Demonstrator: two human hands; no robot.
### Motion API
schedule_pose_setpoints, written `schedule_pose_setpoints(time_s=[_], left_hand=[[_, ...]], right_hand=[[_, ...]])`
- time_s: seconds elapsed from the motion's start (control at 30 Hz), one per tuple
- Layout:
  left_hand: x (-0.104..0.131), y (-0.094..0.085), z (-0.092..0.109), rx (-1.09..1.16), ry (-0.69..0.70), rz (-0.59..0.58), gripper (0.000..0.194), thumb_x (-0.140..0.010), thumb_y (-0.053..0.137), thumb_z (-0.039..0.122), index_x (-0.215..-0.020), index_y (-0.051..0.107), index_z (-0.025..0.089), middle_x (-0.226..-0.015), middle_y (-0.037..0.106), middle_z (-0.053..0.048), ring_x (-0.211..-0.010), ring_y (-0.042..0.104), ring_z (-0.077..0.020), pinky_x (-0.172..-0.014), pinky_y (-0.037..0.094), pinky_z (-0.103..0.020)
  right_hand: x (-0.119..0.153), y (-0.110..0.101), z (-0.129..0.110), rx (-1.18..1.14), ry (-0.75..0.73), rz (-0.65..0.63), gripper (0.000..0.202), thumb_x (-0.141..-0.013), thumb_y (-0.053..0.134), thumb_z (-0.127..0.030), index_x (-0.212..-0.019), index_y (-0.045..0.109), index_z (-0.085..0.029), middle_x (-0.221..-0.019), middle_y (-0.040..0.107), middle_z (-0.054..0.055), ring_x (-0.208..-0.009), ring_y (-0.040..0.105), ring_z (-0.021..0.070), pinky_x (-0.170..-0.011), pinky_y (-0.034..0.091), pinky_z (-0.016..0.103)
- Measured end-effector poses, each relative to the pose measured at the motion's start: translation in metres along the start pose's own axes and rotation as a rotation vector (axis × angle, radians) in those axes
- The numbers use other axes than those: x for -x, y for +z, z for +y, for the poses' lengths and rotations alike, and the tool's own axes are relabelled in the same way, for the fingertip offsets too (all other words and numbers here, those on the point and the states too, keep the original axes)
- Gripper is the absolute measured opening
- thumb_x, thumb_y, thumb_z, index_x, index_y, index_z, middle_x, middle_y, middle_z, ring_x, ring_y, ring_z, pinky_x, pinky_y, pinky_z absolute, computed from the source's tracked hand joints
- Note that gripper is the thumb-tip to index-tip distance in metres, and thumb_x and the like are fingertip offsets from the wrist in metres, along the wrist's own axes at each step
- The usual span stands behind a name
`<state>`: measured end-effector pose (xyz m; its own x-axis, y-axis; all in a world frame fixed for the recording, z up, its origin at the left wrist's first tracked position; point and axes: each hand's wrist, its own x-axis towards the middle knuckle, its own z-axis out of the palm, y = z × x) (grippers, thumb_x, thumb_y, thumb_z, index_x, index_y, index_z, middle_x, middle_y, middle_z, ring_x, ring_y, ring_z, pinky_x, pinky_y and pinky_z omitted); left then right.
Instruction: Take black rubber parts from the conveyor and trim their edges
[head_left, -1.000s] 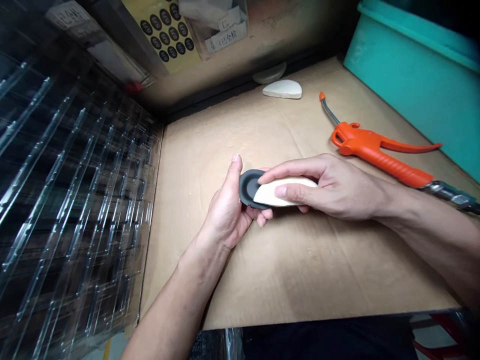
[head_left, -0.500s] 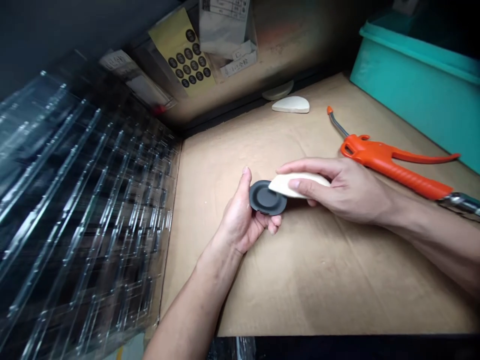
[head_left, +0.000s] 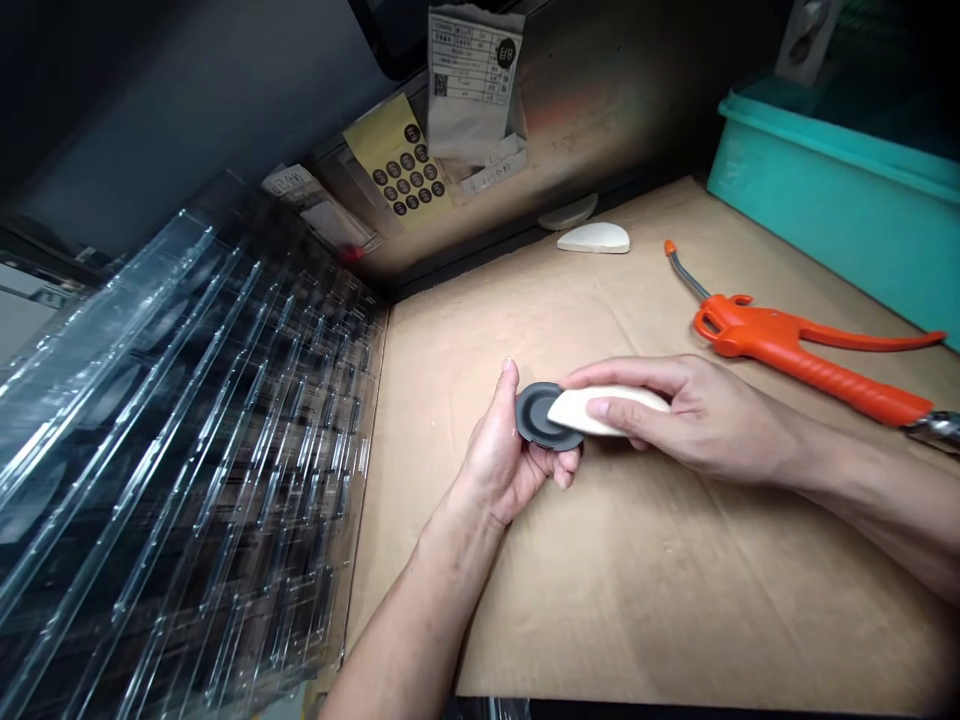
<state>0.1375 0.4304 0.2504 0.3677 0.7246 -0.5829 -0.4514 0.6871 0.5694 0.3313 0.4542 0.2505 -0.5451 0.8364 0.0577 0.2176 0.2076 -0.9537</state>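
Note:
My left hand (head_left: 508,460) grips a round dark grey dished part (head_left: 534,410) by its edge, thumb up along its left side and fingers curled beneath. In my right hand (head_left: 697,415) is a cream-white sponge pad (head_left: 619,408), pinched between thumb and fingers. The pad's left tip lies over the right side of the grey part's face and seems to touch it. Both hands are just above the cardboard sheet (head_left: 637,600). The undersides of the part and the pad are hidden.
An orange air blow gun (head_left: 817,360) lies right of my right hand. Behind it stands a teal plastic bin (head_left: 840,190). Another white half-round pad (head_left: 595,238) rests near the back edge. Stacked clear plastic trays (head_left: 225,450) fill the left. A yellow sticker sheet (head_left: 401,165) hangs behind.
The whole view has shifted, so everything appears lower and slightly to the right. Both hands keep their holds, and the pad's tip has moved slightly across the grey part's face.

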Motion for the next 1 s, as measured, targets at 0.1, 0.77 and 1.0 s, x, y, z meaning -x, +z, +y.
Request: schedule_pose_setpoints(time_s=[0.1,0.77,1.0], left_hand=[[-0.001,-0.001,0.0,-0.011,0.003,-0.029,0.081,-0.102,0.008,0.061,-0.075,0.064,0.009,-0.048,0.057,-0.009,-0.037,0.058,-0.0169,-0.034,0.046,-0.023],[0.0,0.0,0.002,0.019,-0.003,-0.011,0.081,-0.102,0.008,0.06,-0.077,0.064,0.008,-0.05,0.058,-0.008,-0.037,0.058,-0.0171,-0.034,0.047,-0.024],[0.001,-0.001,0.001,0.038,0.01,-0.021,0.076,-0.102,0.015,0.061,-0.089,0.066,0.007,-0.055,0.062,-0.008,-0.039,0.06,-0.0178,-0.033,0.048,-0.025]], right_hand=[[0.0,-0.001,0.0,0.07,0.02,0.135,0.036,-0.093,0.062,-0.049,-0.116,0.073,-0.023,-0.088,0.071,0.004,-0.069,0.062,0.0187,-0.052,0.043,0.029],[-0.001,0.002,0.005,0.02,0.087,0.04,0.046,-0.092,0.058,-0.056,-0.12,0.072,-0.023,-0.076,0.066,0.001,-0.057,0.054,0.0138,-0.056,0.042,0.026],[0.001,0.002,0.001,-0.059,0.053,-0.132,0.04,-0.096,0.055,-0.051,-0.118,0.072,-0.023,-0.073,0.067,-0.001,-0.055,0.054,0.0123,-0.054,0.042,0.025]])
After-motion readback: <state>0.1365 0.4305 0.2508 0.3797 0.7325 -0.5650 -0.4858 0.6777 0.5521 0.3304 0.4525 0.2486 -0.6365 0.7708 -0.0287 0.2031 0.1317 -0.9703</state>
